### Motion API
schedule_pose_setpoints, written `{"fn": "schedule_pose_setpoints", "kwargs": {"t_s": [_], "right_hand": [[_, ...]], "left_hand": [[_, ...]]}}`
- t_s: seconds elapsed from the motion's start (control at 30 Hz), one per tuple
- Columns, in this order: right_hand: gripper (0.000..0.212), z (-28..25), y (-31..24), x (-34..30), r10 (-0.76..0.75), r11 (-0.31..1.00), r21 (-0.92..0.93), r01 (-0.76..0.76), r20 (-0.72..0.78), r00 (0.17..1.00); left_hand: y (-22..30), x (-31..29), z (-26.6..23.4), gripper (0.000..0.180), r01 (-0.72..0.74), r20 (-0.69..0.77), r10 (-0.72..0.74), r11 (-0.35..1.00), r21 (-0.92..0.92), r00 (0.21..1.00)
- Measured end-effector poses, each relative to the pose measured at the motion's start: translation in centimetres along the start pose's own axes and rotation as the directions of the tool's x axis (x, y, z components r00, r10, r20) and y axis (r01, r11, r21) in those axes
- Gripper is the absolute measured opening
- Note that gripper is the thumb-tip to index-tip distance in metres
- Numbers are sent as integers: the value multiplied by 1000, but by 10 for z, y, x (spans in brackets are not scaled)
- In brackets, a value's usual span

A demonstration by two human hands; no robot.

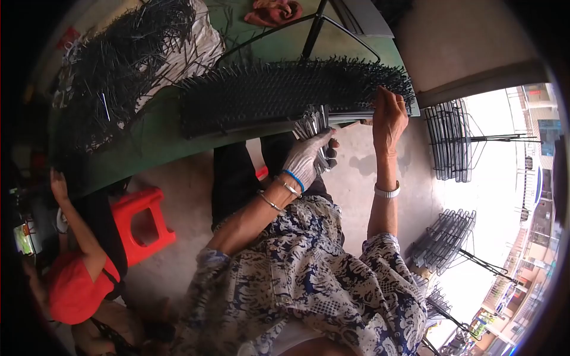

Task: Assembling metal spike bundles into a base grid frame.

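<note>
My left hand (302,161), in a pale work glove, is wrapped round a bundle of thin grey metal strips (310,121). The strips fan upward past the near edge of the green table and also stick out below the hand. My bare right hand (390,121) is raised at the right end of a long black rack (255,92), its fingers pinched together at the rack's surface. Whatever lies between those fingertips is too small to make out. Rows of short dark pieces cover the rack and bristle along its far edge.
A heap of loose black strips (119,65) lies on pale sacking at the table's left. Behind the rack stands a black wire frame (313,37), near a reddish cloth (273,12). A red stool (142,225) and a co-worker in red (80,288) are left; hanging racks (448,142) are right.
</note>
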State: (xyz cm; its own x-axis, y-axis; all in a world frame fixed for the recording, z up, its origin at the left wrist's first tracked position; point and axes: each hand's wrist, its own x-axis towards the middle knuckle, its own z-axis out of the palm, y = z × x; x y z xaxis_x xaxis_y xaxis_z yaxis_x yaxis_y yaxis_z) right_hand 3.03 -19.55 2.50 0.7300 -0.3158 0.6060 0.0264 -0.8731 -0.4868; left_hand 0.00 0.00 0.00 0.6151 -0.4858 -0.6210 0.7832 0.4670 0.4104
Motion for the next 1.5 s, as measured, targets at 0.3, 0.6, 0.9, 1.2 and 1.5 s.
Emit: {"fn": "schedule_pose_setpoints", "kwargs": {"t_s": [0.3, 0.6, 0.9, 1.2, 1.5], "right_hand": [[15, -3, -2, -13, 6, 999, -54, 1, 128, 992], [24, -24, -31, -33, 115, 695, 496, -521, 638, 761], [14, -34, -31, -40, 178, 628, 548, -552, 589, 788], [12, -50, -24, -26, 319, 850, 436, -294, 17, 948], [11, -17, -4, -22, 176, 962, 233, -145, -119, 977]], "left_hand": [[-3, -10, 0, 19, -38, 32, 37, 998, 43, 999], [-8, -24, 11, 19, -96, 33, 92, 982, 161, 995], [-12, -23, 21, 19, -81, -21, 87, 978, 194, 996], [-7, -9, 16, 15, -49, -57, 52, 997, 64, 997], [-19, -8, 8, 15, -9, -52, 14, 995, 97, 999]]}}
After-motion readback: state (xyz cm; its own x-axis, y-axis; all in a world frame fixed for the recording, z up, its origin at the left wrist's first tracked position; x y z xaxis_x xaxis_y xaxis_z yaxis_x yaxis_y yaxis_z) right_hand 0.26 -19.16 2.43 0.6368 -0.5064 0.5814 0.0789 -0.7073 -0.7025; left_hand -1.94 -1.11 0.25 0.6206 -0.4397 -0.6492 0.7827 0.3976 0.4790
